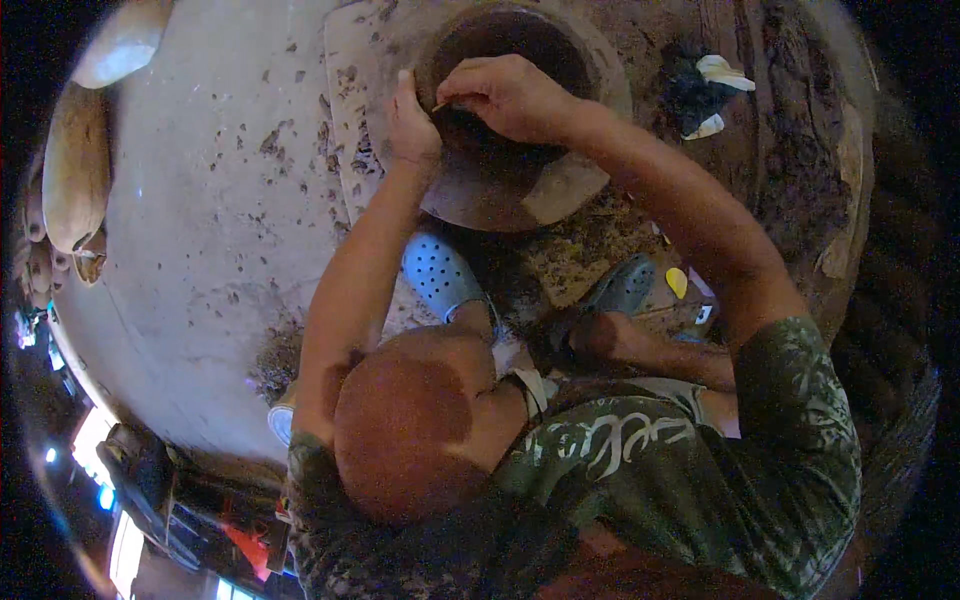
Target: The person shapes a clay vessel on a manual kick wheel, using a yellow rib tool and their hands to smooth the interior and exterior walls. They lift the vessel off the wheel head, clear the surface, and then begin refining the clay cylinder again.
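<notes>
the round vessel, wide and dark inside, sits in front of the seated person, and both bare hands work at its left edge. the right hand reaches across the vessel's opening from the right, its thumb and fingers clamped on a thin stick, whose tip points toward the left hand at the left side of the vessel. the left hand stands upright just beside the stick, along the left edge of the vessel, one digit pointing away from the body; whether its other fingers are together or apart, or press on the vessel, i cannot tell. on the near side of the vessel are the person's feet, one in a light blue clog with holes, the other, farther right, in a darker clog. a yellow oval piece lies to the near right of the vessel, and right of the vessel, well apart from the hands, is a black bundle with white scraps beside it. left of the vessel spreads a grey floor dotted with dark crumbs, and far to the vessel's left lies a long, pale, rounded object
</notes>
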`<state>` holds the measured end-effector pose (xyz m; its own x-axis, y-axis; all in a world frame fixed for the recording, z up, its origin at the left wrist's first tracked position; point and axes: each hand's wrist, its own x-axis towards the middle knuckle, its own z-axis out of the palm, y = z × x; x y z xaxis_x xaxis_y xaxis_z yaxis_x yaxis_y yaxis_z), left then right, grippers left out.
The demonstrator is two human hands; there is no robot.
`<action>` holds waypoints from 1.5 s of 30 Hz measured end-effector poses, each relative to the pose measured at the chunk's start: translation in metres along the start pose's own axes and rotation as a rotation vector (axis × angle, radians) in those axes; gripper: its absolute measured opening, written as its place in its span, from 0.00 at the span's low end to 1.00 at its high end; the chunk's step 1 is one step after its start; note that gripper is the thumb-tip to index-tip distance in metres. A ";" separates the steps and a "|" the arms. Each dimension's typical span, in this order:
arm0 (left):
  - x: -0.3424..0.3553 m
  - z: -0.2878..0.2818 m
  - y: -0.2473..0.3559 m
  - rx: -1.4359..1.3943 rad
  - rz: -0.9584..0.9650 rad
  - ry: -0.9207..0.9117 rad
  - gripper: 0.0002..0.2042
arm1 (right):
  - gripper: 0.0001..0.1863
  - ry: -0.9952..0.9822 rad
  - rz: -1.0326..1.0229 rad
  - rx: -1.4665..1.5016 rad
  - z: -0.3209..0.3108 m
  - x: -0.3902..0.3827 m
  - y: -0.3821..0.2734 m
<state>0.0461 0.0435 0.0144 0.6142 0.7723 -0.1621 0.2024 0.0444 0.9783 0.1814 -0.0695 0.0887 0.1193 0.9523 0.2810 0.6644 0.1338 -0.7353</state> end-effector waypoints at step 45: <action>-0.095 0.038 0.068 1.095 0.761 -0.213 0.31 | 0.15 0.417 0.349 -0.406 -0.030 -0.142 -0.046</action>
<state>0.0301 -0.0509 0.0915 0.9306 0.2618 0.2557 0.1996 -0.9488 0.2450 0.1559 -0.2193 0.1008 0.5975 0.7243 0.3440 0.7501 -0.3533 -0.5590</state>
